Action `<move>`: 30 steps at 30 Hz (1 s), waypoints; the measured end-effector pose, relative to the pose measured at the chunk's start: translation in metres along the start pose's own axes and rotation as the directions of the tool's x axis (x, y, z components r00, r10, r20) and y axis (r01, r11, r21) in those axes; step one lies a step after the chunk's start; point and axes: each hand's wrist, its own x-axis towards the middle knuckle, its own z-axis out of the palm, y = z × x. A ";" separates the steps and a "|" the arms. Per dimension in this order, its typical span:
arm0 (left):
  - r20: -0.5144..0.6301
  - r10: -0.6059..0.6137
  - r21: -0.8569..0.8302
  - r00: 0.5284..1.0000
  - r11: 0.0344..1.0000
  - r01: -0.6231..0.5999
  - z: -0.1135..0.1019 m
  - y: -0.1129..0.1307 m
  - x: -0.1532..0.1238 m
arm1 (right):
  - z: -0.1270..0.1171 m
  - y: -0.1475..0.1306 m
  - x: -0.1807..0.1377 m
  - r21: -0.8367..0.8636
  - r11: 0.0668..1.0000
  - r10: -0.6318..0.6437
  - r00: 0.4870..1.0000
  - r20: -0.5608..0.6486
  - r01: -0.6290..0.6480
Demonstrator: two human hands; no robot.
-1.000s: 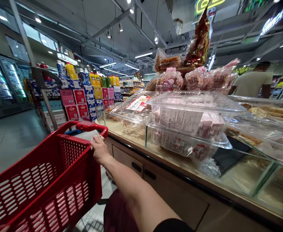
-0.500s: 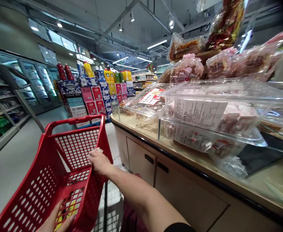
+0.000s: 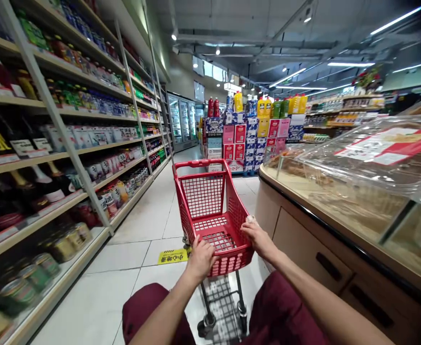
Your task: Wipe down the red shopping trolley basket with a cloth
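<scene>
A red plastic shopping cart (image 3: 210, 201) stands in the aisle straight ahead of me, its basket showing nothing inside. My left hand (image 3: 200, 256) is closed over the near rim at the left. My right hand (image 3: 255, 235) grips the near rim at the right corner, with a small white thing pressed under its fingers. Both forearms reach forward over dark red trousers.
Long shelves (image 3: 52, 158) of bottles, jars and cans line the left side. A counter (image 3: 339, 230) with clear-lidded food boxes (image 3: 375, 153) runs along the right. A stack of drink cartons (image 3: 253, 134) stands at the aisle's end. A yellow floor sticker (image 3: 172, 256) lies left of the cart.
The view swung left from the counter to look down the aisle. The cart now sits straight ahead and lower, and my left hand has come up onto its near rim.
</scene>
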 end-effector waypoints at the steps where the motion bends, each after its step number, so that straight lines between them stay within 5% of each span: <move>1: -0.004 0.001 -0.011 1.000 1.000 -0.001 0.003 -0.003 0.001 | 0.003 0.003 -0.006 -0.012 0.999 0.038 0.998 -0.044 -0.039; 5: 0.022 -0.014 -0.063 1.000 0.998 0.016 0.009 -0.008 0.012 | 0.039 -0.019 -0.017 0.027 0.987 0.163 0.954 -0.254 -0.161; 9: 0.046 -0.007 -0.077 0.999 0.997 0.011 0.003 -0.020 0.015 | 0.083 -0.064 0.000 0.112 0.994 0.015 0.976 -0.219 0.010; 17: 0.127 0.048 -0.084 0.991 0.996 -0.037 0.001 -0.031 0.006 | 0.051 -0.022 -0.016 0.019 0.998 0.064 0.975 -0.214 -0.062; 22: 0.164 0.080 -0.096 0.983 0.993 -0.065 -0.010 -0.045 -0.001 | 0.089 -0.081 -0.008 0.109 0.994 0.026 0.965 -0.262 0.003; 25: 0.095 -0.064 -0.101 0.993 0.992 0.074 -0.011 -0.060 -0.012 | 0.111 -0.111 0.006 0.092 0.987 -0.097 0.948 -0.302 0.130; 30: 0.009 -0.268 -0.210 0.964 0.942 0.263 0.000 -0.079 -0.028 | 0.132 -0.111 0.008 0.077 0.952 -0.266 0.926 -0.267 0.296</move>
